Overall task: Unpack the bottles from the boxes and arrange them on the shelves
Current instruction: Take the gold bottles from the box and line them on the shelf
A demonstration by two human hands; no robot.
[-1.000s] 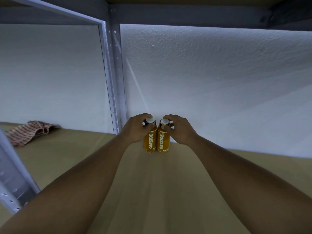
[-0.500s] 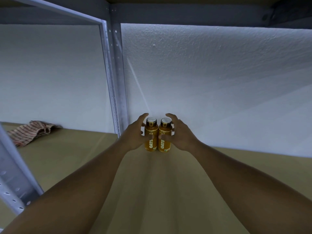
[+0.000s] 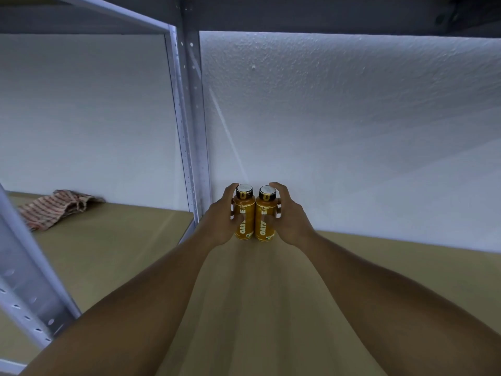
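My left hand gripping left amber black-capped bottle, right hand gripping right amber black-capped bottle; both standing upright, touching, frame centre, on tan shelf board.

The left bottle and right bottle stand touching, side by side, far back on the shelf near the wall. My left hand wraps the one, my right hand the other. A post stands just left of them, and a cloth lies well left beyond it.

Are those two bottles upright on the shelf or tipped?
Upright: the left bottle and right bottle stand caps up, bases on the shelf.
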